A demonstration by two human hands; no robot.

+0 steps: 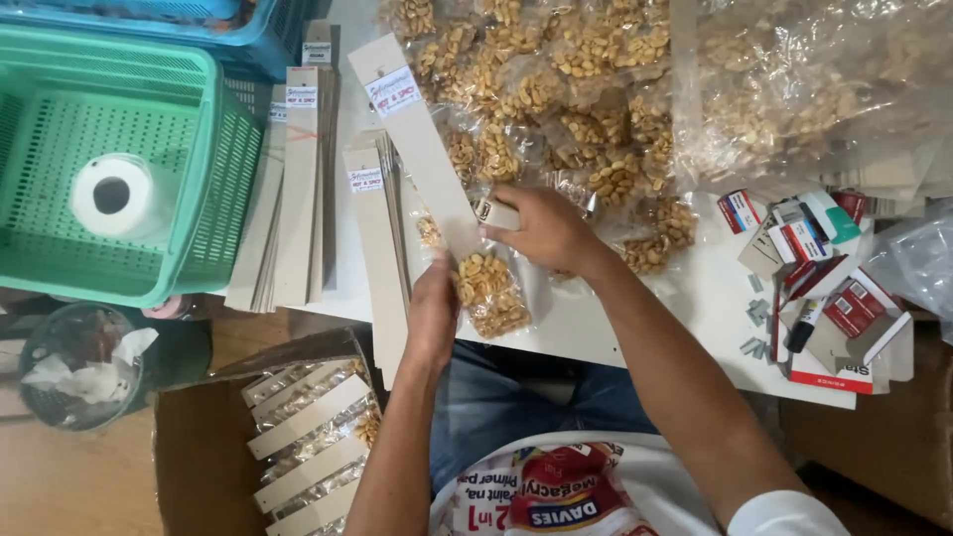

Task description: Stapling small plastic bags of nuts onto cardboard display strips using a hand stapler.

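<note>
Reaching over the table edge, your left hand (434, 313) closes on the stiff grey cardboard strip (422, 149), with a crinkly clear peanut bag (491, 293) just right of it. Your right hand (541, 230) curls around a small pale stapler (496, 212) pressed against that strip.

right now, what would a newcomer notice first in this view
At centre, the left hand and right hand hold a long grey card strip with a small bag of peanuts at its lower end. Behind them, many more peanut bags cover the white table. At far left, a green basket holds a roll of tissue.
</note>
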